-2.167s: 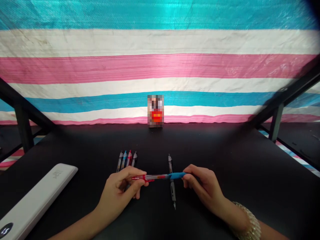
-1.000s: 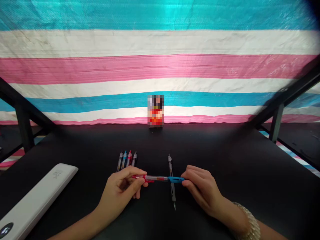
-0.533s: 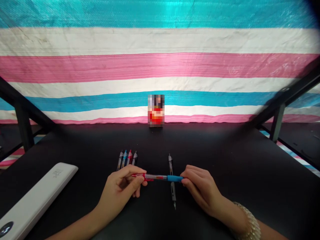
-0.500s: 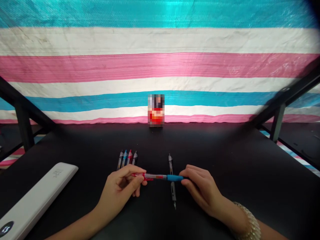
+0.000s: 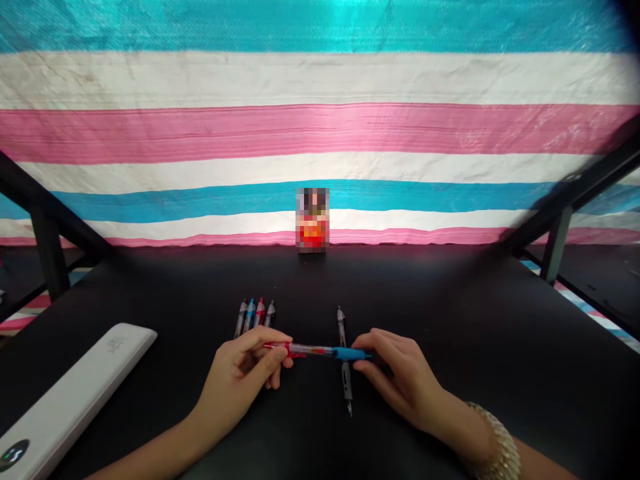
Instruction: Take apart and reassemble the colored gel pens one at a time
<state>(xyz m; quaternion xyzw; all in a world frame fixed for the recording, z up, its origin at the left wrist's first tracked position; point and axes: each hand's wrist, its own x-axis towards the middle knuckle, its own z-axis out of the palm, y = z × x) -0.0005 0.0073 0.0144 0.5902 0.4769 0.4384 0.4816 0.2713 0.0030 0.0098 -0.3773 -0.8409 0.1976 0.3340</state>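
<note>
A pen (image 5: 313,349) with a red clip end, a clear barrel and a blue grip lies level between my two hands. My left hand (image 5: 250,367) pinches its red end between thumb and fingers. On the other side, my right hand (image 5: 400,367) has thumb and fingertips closed on the blue grip near the tip. Below and behind the held pen, a grey-gripped pen (image 5: 347,380) lies on the black table, pointing toward me. Several pens (image 5: 255,315) lie side by side just beyond my left hand, their lower parts hidden by it.
A white power bank (image 5: 80,397) with a small lit display lies at the left. At the table's back edge stands a small blurred-out box (image 5: 313,220). Black metal bars (image 5: 50,247) flank the table (image 5: 425,287), and a striped sheet (image 5: 320,133) hangs behind.
My right thumb and fingers have slid slightly left along the blue grip, so the pen's tip now shows past them. My left hand holds the red end as before.
</note>
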